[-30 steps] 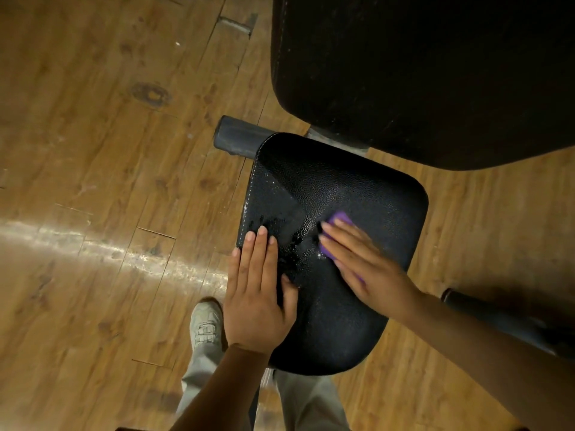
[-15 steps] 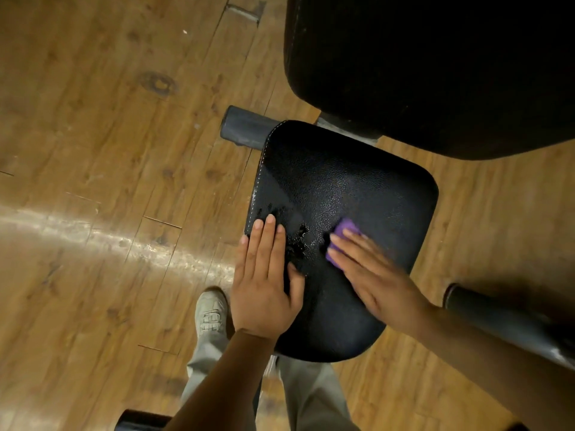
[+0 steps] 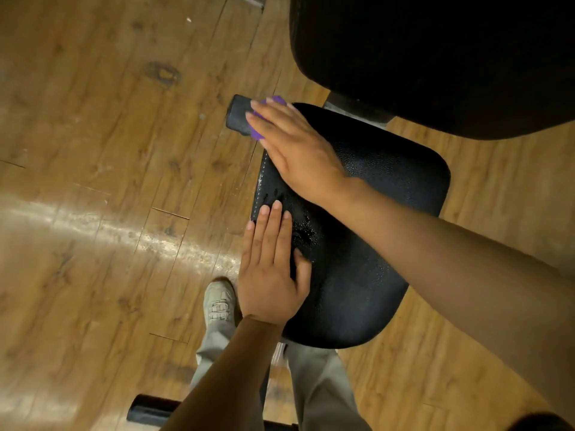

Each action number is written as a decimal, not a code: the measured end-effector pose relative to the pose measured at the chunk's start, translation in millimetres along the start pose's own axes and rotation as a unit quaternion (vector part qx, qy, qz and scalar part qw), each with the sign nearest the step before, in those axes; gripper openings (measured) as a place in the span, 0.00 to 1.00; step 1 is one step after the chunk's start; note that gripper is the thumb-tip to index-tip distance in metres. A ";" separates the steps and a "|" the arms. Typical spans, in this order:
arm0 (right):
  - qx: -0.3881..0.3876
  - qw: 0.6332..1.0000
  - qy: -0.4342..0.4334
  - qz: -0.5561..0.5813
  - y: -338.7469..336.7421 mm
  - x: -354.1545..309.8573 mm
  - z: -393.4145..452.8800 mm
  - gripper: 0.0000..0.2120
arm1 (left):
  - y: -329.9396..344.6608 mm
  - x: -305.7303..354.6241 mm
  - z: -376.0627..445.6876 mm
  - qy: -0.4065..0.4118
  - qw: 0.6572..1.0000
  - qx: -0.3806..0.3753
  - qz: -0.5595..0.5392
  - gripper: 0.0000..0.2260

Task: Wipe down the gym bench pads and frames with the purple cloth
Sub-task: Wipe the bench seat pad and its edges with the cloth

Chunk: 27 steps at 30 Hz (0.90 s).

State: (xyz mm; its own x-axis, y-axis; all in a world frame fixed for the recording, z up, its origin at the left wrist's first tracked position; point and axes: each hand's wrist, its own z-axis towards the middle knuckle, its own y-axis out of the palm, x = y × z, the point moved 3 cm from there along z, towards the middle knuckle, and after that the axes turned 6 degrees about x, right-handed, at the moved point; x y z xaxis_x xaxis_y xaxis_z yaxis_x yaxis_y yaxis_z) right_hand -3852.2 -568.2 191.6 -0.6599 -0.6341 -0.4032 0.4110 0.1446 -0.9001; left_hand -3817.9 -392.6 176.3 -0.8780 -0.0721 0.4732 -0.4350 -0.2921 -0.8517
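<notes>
I take the seat pad [image 3: 357,244] as my landmark. My right hand [image 3: 295,144] lies flat at the far left corner of this pad, fingers straight and close together, and it presses the cloth [image 3: 256,132] down. Only a small purple part of the cloth shows, under and beside the fingertips, just at the place where the corner meets the grey tube [image 3: 238,116] of the frame. My left hand [image 3: 270,269] rests flat on the near left edge of the seat pad, fingers straight, thumb out to the side; it holds nothing and I think it only steadies the bench.

About the progress: between my two hands, on the left part of the seat pad, I see wet marks and small drops, so I judge that this part is already wiped or at least made wet. The right half of the pad looks more dry, but the light is weak and I cannot tell if it is done. The back pad [image 3: 435,57], beyond the seat pad, is very dark and shows no sign of wiping. A black foot [image 3: 149,410] of the frame, nearer to me than the pad, also looks untouched. I estimate the task is in an early stage: one pad partly done, the frame only just reached.
</notes>
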 end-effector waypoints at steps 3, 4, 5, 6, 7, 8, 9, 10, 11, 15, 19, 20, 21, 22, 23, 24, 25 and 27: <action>-0.015 1.000 -0.015 0.005 -9.7 0.6 -27.4 0.20 | 0.4 0.1 0.4 0.000 1.000 0.008 -0.010 0.22; -0.024 1.000 -0.015 0.012 -15.6 0.2 -51.2 0.20 | 0.5 -0.2 0.1 0.000 1.000 0.009 -0.013 0.22; -0.038 0.999 -0.013 0.018 -21.1 -1.1 -79.5 0.20 | 0.2 -0.5 -0.4 0.000 1.000 0.009 -0.017 0.22; -0.057 0.998 -0.013 0.019 -26.2 -3.5 -110.8 0.20 | -0.3 -1.2 -0.9 0.001 1.000 0.011 -0.021 0.22; -0.077 0.997 -0.018 0.016 -30.9 -6.2 -143.2 0.21 | -0.6 -1.9 -0.9 0.001 1.000 0.012 -0.026 0.22; -0.097 0.995 -0.025 0.014 -36.6 -8.3 -174.1 0.21 | -0.8 -2.3 -0.6 0.000 0.999 0.012 -0.031 0.22; -0.115 0.993 -0.034 0.014 -42.3 -9.5 -201.1 0.22 | -0.7 -2.4 -0.4 -0.002 0.999 0.012 -0.035 0.22; -0.134 0.990 -0.048 0.012 -48.0 -9.0 -222.1 0.23 | -0.5 -2.4 -0.4 -0.003 0.999 0.012 -0.038 0.22; -0.153 0.986 -0.070 0.009 -53.2 -7.7 -235.6 0.25 | -0.7 -2.2 -0.6 -0.004 0.999 0.011 -0.041 0.22; -0.187 0.970 -0.157 -0.013 -55.9 7.9 -221.2 0.26 | -0.7 -2.6 -0.9 -0.004 0.999 0.011 -0.049 0.21; -0.082 0.996 -0.039 -0.011 -42.4 26.7 -142.0 0.22 | -1.5 -2.9 -1.0 -0.005 0.998 0.007 -0.061 0.21; -0.043 0.999 0.013 -0.001 -40.2 28.5 -124.0 0.21 | -1.9 -3.2 -0.8 -0.006 0.997 0.007 -0.071 0.21; -0.006 0.998 0.059 0.009 -38.0 27.7 -111.0 0.20 | -2.7 -3.8 -0.1 -0.009 0.997 0.004 -0.083 0.20; 0.029 0.995 0.095 0.016 -35.6 24.0 -104.2 0.20 | -4.0 -4.9 0.9 -0.010 0.995 -0.001 -0.096 0.20; 0.057 0.991 0.123 0.021 -32.7 17.6 -104.3 0.20 | -5.9 -6.6 1.8 -0.009 0.994 -0.011 -0.110 0.20; 0.076 0.986 0.145 0.024 -29.9 8.5 -110.1 0.20 | -8.8 -9.0 2.6 -0.001 0.992 -0.028 -0.119 0.20; 0.083 0.984 0.158 0.025 -27.1 -3.3 -122.2 0.20 | -12.3 -12.2 4.0 0.017 0.991 -0.051 -0.122 0.20; 0.053 0.990 0.130 0.023 -20.1 -35.6 -158.9 0.21 | -22.1 -22.9 7.3 0.078 0.984 -0.107 -0.117 0.20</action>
State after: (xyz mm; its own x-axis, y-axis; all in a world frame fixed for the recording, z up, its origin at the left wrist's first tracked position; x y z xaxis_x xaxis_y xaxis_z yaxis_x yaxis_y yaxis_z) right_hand -3936.9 -427.8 197.8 -0.7734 -0.4092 -0.4842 0.4985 0.0793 -0.8632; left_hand -3786.7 -391.4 185.9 -0.7614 0.1259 0.6360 -0.6466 -0.0747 -0.7592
